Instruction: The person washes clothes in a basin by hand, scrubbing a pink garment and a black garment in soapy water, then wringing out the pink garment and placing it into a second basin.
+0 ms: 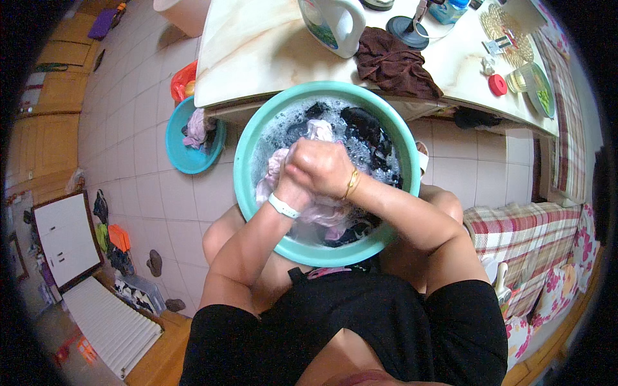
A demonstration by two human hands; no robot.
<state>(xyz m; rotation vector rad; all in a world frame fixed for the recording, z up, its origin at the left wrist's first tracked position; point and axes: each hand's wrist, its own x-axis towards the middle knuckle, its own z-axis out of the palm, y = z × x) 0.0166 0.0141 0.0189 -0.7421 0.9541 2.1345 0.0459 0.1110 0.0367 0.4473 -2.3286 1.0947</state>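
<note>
A large turquoise plastic basin (245, 159) sits between my knees, holding soapy water. In it, my right hand (321, 161), with gold bangles at the wrist, is clenched over my left hand (295, 186), which has a white wristband. Both are closed on a wet pale pink garment (274, 166), bunched so that bits stick out beyond the fists and trail into the suds. The fingers of my left hand are mostly covered by the right. Dark garments (362, 123) float among foam at the basin's far and right sides.
Beyond the basin stands a marble-look table (251, 48) bearing a white detergent jug (338, 29), a brown cloth (393, 65) and a red lid (497, 85). A smaller blue basin (176, 144) with clothes rests on the tiled floor at left. A plaid-covered sofa (521, 231) is at right.
</note>
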